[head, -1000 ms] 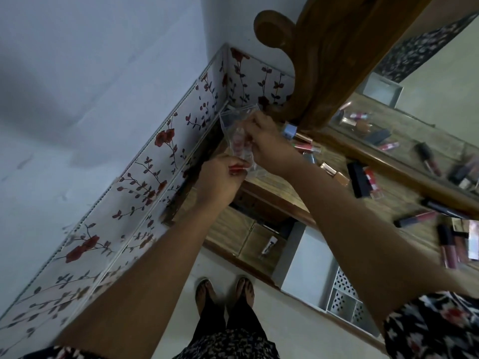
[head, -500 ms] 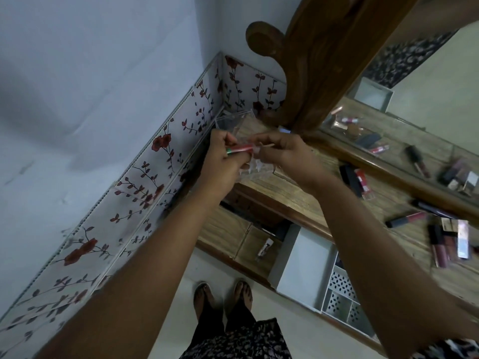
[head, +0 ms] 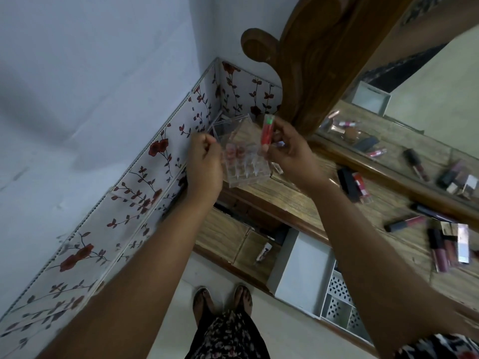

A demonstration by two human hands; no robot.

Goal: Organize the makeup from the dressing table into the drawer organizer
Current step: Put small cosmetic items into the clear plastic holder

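Observation:
My right hand (head: 287, 151) holds a red tube with a green end (head: 266, 132) upright, just above a clear acrylic lipstick holder (head: 246, 167). The holder stands at the left end of the wooden dressing table (head: 293, 200), and two pinkish lipsticks (head: 234, 151) sit in its left cells. My left hand (head: 204, 161) is curled against the holder's left side with its fingers closed. Several lip glosses and lipsticks (head: 440, 244) lie scattered on the table at the right. The open drawer holds a white perforated organizer (head: 339, 301) at lower right.
A carved wooden mirror frame (head: 305, 81) rises behind the holder, and the mirror reflects the makeup. A floral tiled wall (head: 145, 182) runs along the left. A black lipstick case (head: 350, 182) lies mid-table. A small tube (head: 263, 252) rests in the left drawer. My feet (head: 223, 299) stand below.
The red tube went from held sideways between both hands to upright in my right hand alone. My left hand let go of it and dropped beside the clear holder.

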